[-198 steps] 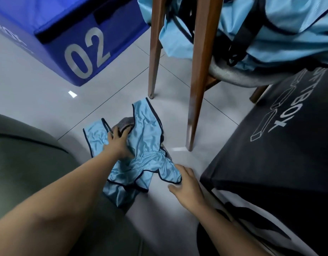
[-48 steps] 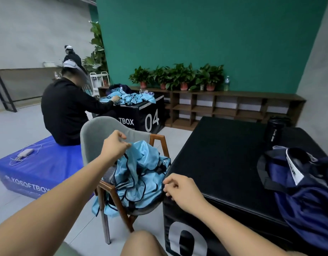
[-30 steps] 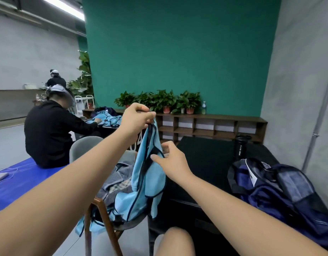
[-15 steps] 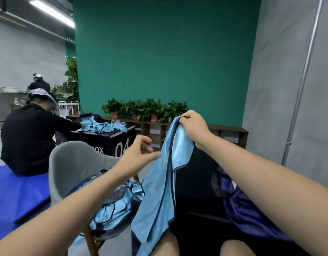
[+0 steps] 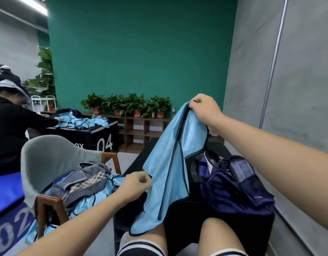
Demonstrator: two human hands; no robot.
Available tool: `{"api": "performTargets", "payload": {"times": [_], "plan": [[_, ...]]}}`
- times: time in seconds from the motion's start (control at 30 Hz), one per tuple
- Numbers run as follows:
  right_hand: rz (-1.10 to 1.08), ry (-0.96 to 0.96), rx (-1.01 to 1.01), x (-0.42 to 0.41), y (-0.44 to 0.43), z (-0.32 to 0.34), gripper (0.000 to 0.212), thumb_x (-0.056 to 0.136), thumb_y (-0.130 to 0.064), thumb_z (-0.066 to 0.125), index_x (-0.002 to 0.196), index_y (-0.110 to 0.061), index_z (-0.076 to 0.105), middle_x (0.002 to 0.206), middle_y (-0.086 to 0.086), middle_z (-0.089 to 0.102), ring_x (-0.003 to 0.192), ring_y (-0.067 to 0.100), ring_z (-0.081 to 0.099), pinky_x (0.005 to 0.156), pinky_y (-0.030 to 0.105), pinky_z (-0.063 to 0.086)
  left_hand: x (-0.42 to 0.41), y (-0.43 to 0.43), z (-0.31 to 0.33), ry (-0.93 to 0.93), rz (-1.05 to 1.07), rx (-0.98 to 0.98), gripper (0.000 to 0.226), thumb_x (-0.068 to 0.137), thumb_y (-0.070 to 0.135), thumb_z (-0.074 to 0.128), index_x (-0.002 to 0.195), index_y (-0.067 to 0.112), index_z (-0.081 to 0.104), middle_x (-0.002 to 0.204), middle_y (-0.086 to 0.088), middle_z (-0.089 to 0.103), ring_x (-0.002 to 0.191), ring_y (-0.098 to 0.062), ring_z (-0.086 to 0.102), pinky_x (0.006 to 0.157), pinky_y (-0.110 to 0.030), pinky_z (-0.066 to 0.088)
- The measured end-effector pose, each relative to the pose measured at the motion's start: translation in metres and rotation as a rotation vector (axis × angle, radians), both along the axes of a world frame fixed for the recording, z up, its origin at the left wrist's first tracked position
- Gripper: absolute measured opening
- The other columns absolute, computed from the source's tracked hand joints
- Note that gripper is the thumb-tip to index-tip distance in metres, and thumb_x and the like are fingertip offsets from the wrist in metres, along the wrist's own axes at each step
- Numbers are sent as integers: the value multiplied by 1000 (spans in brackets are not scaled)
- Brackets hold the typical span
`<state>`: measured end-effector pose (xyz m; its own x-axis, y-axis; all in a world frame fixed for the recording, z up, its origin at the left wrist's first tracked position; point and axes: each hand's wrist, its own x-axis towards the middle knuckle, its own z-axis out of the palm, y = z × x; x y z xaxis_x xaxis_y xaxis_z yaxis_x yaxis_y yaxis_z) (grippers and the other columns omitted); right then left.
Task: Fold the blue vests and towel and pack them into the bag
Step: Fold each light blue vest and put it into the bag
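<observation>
Two hands hang one blue vest (image 5: 165,172) beside the bag (image 5: 233,185) — right hand (image 5: 204,108) pinching its top, left hand (image 5: 135,183) gripping a lower edge — probably to spread it for folding.

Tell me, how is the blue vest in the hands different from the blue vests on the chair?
The held vest hangs spread out in the air, pinched up high by the right hand and lower by the left hand; the chair vests lie crumpled in a heap on the chair. The held vest is uncovered; the chair vests have a striped cloth lying on them. Both are light blue with dark edging.
</observation>
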<state>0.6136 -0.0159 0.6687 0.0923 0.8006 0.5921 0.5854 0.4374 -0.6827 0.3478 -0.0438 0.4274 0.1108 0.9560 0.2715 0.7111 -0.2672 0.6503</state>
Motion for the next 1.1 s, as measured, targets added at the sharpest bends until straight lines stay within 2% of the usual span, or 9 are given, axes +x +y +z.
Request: {"api": "performTargets", "payload": {"times": [0.2,0.33,0.43,0.53,0.6,0.77,0.83,0.93,1.1], "plan": [[-80,-143,-66,37,6,-11,14,97,-24,62,96,-12,69,99,4,69,90,23,64,75,37,51,-16,0,55,-237,72,-19,16,95,19,65,80,15,66,74,1,73,59,-3,61,58,-27,47],[-76,-208,-181,39,3,-49,12,95,-20,65,94,-10,72,95,1,73,85,21,63,68,33,47,-12,-2,94,-491,24,-70,13,96,13,58,83,14,60,67,2,63,63,-12,57,61,-28,39],[-29,-257,-222,26,-11,-83,3,91,-20,69,93,-22,70,94,-9,72,90,16,66,75,32,50,-4,0,114,-568,6,-65,5,94,14,58,89,13,59,70,1,59,60,-13,57,63,-31,39],[81,-302,-207,3,-31,-117,8,89,-23,70,94,-28,67,97,-10,72,94,14,67,86,31,53,9,2,125,-613,-14,-62,4,95,16,59,92,13,58,68,2,58,59,-12,58,63,-31,41],[179,-256,-237,-14,-47,-137,4,91,-32,72,91,-29,70,93,-9,75,89,10,70,86,31,55,19,5,130,-638,-23,-57,4,94,16,60,92,13,57,65,4,58,57,-12,58,62,-31,42],[333,-84,-413,-41,-60,-174,56,81,-75,68,100,-22,72,98,3,76,89,16,71,88,45,59,42,9,139,-702,-22,-31,8,94,17,61,88,13,58,63,5,58,54,-13,56,63,-32,42],[420,135,-494,-44,-56,-181,48,83,-61,76,106,-19,77,104,3,80,102,25,77,99,54,59,48,10,140,-730,-16,-10,8,95,16,60,88,13,60,65,4,58,54,-11,55,59,-30,39],[479,354,-455,-38,-46,-177,17,100,-30,72,105,-17,80,107,5,81,106,26,77,99,46,59,51,17,138,-725,-5,14,6,97,15,59,93,12,62,68,4,64,61,-12,61,61,-31,42],[458,479,-407,-25,-15,-155,13,99,-23,74,106,-15,82,107,4,81,101,19,75,89,34,55,37,35,104,-685,10,-69,10,96,20,62,100,13,68,95,-8,80,74,-15,66,65,-30,44]]}}
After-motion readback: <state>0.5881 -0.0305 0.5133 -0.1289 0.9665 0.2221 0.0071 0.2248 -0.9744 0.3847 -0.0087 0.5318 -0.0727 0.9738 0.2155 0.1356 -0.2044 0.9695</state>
